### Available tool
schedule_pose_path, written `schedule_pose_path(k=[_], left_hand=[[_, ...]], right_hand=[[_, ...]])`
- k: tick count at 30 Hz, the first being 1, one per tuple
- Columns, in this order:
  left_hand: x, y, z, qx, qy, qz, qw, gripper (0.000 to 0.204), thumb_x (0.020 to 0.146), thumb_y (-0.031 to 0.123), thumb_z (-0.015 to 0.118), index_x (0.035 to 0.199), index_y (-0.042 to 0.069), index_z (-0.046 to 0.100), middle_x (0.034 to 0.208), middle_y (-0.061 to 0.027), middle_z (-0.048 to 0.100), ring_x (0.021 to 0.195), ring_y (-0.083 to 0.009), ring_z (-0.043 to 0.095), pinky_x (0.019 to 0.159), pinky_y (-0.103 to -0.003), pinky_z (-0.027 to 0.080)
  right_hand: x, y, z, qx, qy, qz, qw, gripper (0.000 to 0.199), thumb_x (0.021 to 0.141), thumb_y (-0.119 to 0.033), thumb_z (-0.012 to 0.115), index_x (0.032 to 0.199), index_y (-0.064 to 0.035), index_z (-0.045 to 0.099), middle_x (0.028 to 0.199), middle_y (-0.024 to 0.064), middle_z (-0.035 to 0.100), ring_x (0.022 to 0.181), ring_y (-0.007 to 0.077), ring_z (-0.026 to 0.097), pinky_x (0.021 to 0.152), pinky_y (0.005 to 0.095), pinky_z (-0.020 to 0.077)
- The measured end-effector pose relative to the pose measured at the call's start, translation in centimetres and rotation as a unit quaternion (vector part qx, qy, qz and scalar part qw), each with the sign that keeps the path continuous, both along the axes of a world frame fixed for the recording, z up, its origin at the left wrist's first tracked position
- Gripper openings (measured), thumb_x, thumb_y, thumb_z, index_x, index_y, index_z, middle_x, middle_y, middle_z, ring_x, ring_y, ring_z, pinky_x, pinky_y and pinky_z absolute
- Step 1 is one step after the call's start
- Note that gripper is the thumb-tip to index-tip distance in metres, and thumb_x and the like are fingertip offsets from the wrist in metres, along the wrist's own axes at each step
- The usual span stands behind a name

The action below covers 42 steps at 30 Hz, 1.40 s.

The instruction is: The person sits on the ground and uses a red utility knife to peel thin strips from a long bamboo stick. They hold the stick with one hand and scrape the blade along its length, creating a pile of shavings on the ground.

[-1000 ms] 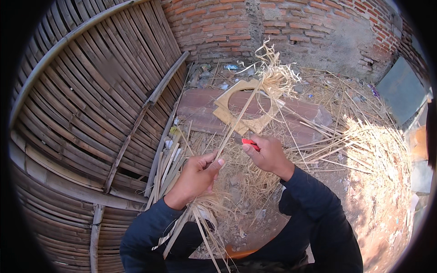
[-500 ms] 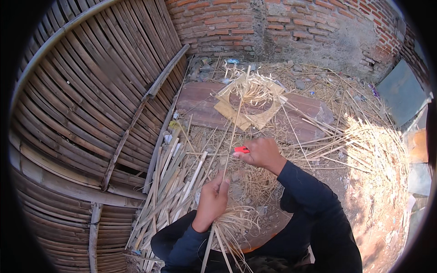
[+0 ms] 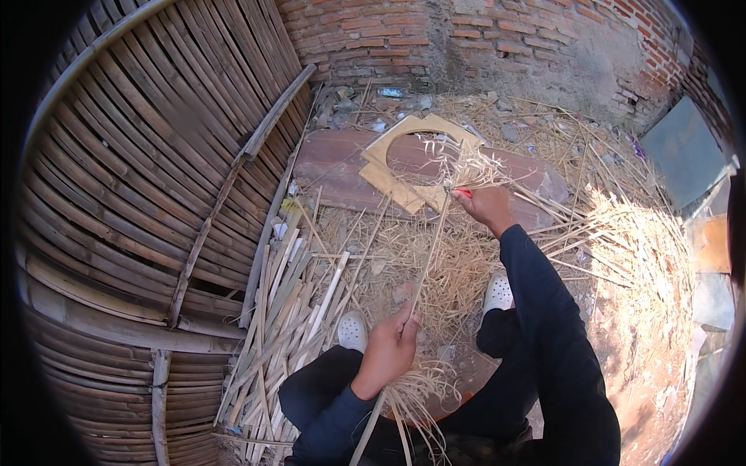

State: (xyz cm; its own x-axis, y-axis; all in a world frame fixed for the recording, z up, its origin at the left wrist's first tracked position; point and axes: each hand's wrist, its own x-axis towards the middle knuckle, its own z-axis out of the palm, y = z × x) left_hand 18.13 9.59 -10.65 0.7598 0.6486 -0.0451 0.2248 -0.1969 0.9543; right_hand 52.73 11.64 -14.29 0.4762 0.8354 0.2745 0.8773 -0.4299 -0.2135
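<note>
My left hand (image 3: 388,348) is closed round the near end of a thin bamboo strip (image 3: 430,268), which slants away from me. At the strip's far part my right hand (image 3: 488,208) is closed on a small red-handled knife (image 3: 461,192), most of it hidden by the fingers. Just beyond the knife, a bunch of pale curled shavings (image 3: 475,161) clings to the strip's far end. Below my left hand, another bundle of curled strips (image 3: 416,388) lies over my lap.
A tan board with a round hole (image 3: 376,180) lies on a brown sheet (image 3: 326,172) ahead. Split bamboo sticks (image 3: 272,342) are piled at left beside a bamboo wall (image 3: 140,194). Shavings (image 3: 645,256) cover the ground at right. A brick wall (image 3: 528,46) stands behind.
My right hand and the knife have slid away from me along the strip to its curled end. That end has swung right, off the board's hole. My left hand has shifted slightly right.
</note>
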Motion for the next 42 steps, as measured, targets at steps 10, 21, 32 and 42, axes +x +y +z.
schedule_pose_path(k=[10,21,32,42], left_hand=[[3.0,0.9,3.8,-0.24,0.002,0.013,0.971,0.027,0.1,0.018,0.047,0.114,0.0,0.062,0.06,0.0065,0.042,0.052,-0.0027,0.033,0.048,-0.02,0.028],[5.4,3.0,5.4,-0.206,-0.047,0.046,0.976,0.028,0.099,0.023,0.048,0.115,0.004,0.062,0.056,0.0067,0.04,0.043,-0.0024,0.034,0.041,-0.021,0.026],[3.0,4.1,3.7,0.009,-0.022,0.016,1.0,0.029,0.099,0.018,0.049,0.119,0.002,0.062,0.059,0.009,0.036,0.052,-0.0005,0.031,0.046,-0.021,0.026],[1.0,2.0,3.0,0.051,-0.053,-0.01,0.997,0.018,0.096,0.012,0.047,0.105,0.0,0.059,0.06,-0.0139,0.047,0.052,-0.0197,0.043,0.053,-0.034,0.037]], right_hand=[[-0.1,-1.6,3.5,0.064,0.861,0.072,0.499,0.069,0.085,-0.079,0.027,0.059,-0.0149,0.034,0.043,-0.0052,0.024,0.03,0.0058,0.019,0.028,0.0222,0.0163],[-11.5,-4.9,8.1,0.053,0.062,0.153,0.985,0.067,0.084,-0.069,0.047,0.069,-0.0059,0.066,0.059,0.0171,0.06,0.057,0.035,0.062,0.053,0.0445,0.0466],[-12.8,-3.1,5.4,0.085,0.015,0.224,0.971,0.059,0.082,-0.066,0.051,0.071,-0.0105,0.067,0.055,0.0143,0.059,0.053,0.0333,0.061,0.05,0.0428,0.0469],[-1.0,1.8,0.8,0.081,0.02,-0.01,0.996,0.071,0.086,-0.069,0.041,0.07,-0.0042,0.066,0.056,0.0183,0.058,0.056,0.0371,0.061,0.054,0.0466,0.0467]])
